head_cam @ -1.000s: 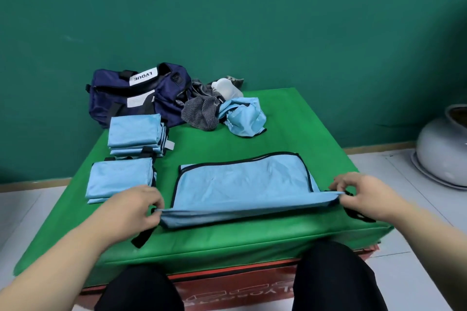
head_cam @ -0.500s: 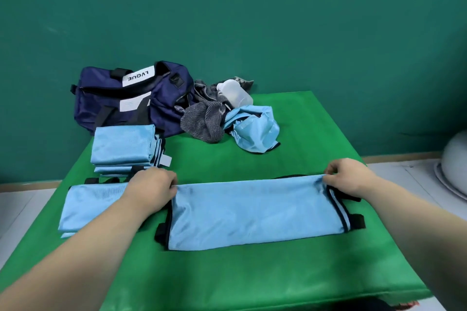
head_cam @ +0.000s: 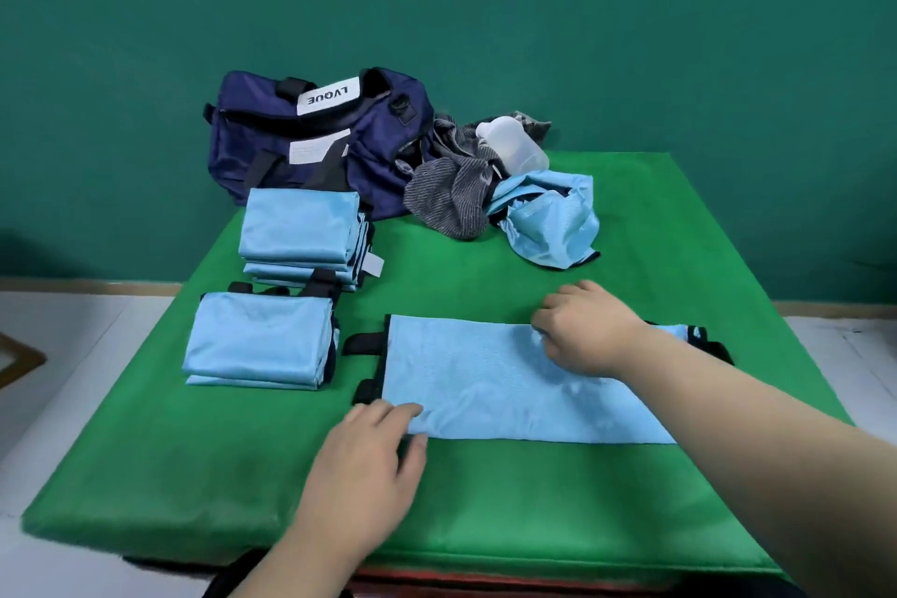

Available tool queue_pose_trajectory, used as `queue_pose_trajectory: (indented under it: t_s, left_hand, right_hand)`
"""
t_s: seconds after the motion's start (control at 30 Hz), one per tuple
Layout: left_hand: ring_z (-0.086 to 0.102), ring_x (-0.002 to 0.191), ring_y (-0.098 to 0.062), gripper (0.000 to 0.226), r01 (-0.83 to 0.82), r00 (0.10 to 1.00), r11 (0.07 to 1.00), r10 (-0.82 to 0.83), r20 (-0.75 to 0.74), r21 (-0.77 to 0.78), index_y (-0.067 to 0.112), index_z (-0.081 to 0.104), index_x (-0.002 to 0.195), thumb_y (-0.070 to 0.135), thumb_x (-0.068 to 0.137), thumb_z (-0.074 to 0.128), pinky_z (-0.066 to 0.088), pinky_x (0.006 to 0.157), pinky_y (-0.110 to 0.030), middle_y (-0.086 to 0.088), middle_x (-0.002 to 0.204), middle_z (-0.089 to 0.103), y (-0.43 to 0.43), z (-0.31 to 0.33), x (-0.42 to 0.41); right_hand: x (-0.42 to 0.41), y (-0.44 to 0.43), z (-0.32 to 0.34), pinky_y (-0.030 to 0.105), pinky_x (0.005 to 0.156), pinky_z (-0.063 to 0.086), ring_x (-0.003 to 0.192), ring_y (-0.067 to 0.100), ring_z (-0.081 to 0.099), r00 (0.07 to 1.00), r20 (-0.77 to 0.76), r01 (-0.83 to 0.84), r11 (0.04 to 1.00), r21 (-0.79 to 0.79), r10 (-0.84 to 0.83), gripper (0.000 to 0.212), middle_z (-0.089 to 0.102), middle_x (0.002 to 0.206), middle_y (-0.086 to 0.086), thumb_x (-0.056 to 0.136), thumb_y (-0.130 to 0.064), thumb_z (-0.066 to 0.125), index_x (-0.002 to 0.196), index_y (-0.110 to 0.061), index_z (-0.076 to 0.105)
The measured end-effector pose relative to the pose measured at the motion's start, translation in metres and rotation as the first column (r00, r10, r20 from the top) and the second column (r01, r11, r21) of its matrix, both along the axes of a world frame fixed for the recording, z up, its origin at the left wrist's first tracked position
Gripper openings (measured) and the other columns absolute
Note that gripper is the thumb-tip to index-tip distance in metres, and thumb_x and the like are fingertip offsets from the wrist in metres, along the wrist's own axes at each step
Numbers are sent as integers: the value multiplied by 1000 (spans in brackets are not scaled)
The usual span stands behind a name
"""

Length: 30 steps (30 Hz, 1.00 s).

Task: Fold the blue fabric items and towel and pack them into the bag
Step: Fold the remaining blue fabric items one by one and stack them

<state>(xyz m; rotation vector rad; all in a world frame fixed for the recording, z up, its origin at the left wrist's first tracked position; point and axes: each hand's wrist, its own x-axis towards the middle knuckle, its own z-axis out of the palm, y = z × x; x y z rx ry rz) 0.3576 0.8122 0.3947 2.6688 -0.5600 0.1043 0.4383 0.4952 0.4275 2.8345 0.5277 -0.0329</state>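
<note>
Cloth (head_cam: 485, 379) half folded
Left hand (head_cam: 369, 456) flat on its corner, right hand (head_cam: 587, 335) curled, grip unclear; slick layers could slip.

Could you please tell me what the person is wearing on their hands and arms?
Nothing that shows: the left hand and right hand have no gloves, rings or watch, and the left forearm and right forearm are uncovered, no sleeve in view.

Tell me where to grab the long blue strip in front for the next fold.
Pinch the long blue strip at its left short end, both corners beside the black strap tabs, coming from the left. It lies flat, long side to side, so that end probably folds rightward.
</note>
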Motion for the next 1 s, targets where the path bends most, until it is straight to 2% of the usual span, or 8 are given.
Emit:
queue_pose_trajectory:
  t_s: [0.1, 0.23, 0.4, 0.67, 0.77, 0.87, 0.93, 1.0]
  left_hand:
    - [56, 95, -14, 50, -1, 1000, 997, -1, 21, 79, 30, 60, 130, 53, 89, 41, 52, 77, -33, 15, 103, 61, 1, -12, -16]
    - [57, 112, -21, 61, -21, 999, 994, 18, 29, 107, 31, 52, 138, 57, 84, 50, 54, 84, -39, 5, 118, 61, 0, -23, -30]
    - [56, 122, -33, 79, -151, 988, 977, 154, -6, 151, 33, 44, 147, 70, 77, 45, 53, 90, -47, -13, 134, 59, -15, -38, -40]
    - [49, 113, -22, 74, -327, 932, 945, 327, -153, 25, 31, 59, 131, 72, 71, 44, 38, 93, -42, 10, 126, 62, -31, -30, -17]
    - [37, 129, -14, 79, -342, 920, 893, 254, -298, -292, 36, 46, 145, 69, 73, 38, 32, 110, -31, 28, 142, 39, -23, -12, -9]
    - [55, 103, 0, 51, -339, 932, 663, 139, -335, -668, 49, 53, 129, 57, 79, 58, 43, 99, -17, 30, 137, 45, -16, 27, 6]
    - [58, 84, 4, 32, -288, 957, 507, 120, -265, -812, 45, 62, 118, 37, 87, 69, 47, 84, -15, 18, 108, 64, -18, 64, 20]
    - [52, 66, 3, 31, -232, 972, 420, 56, -230, -877, 36, 68, 110, 11, 92, 68, 42, 69, -11, 16, 77, 62, -21, 110, 32]
  right_hand:
    - [16, 48, 3, 38, 88, 45, 99, 23, 51, 975, -223, 33, 979, 199, 12, 17, 55, 105, -1, 87, -29, 52, 101, -24, 59]
    - [37, 91, -6, 39, 92, 47, 103, 21, 52, 924, -379, 113, 905, 411, 57, 22, 56, 109, -3, 83, -21, 56, 105, -23, 58]
    - [53, 123, -15, 39, 88, 46, 97, 22, 47, 940, -338, 119, 887, 447, 44, 15, 55, 98, -2, 83, -18, 54, 96, -23, 58]
    - [69, 148, -20, 35, 82, 49, 93, 23, 57, 946, -321, 191, 866, 462, -38, 16, 63, 94, -4, 85, -16, 53, 93, -26, 63]
    - [66, 137, 1, 32, 73, 54, 78, 17, 64, 931, -358, 290, 743, 603, -72, 12, 66, 90, -7, 86, -15, 57, 89, -26, 62]
    - [53, 115, 44, 18, 48, 42, 49, 2, 50, 943, -302, 332, 507, 795, -143, 16, 64, 75, -10, 87, -8, 59, 88, -23, 65]
    - [38, 98, 83, 18, 45, 35, 45, 3, 42, 950, -246, 301, 352, 886, -193, 20, 60, 61, -13, 87, -6, 61, 86, -25, 68]
    - [19, 81, 129, 20, 52, 34, 52, 3, 43, 956, -187, 234, 209, 949, -224, 22, 58, 58, -18, 87, -4, 64, 83, -25, 72]
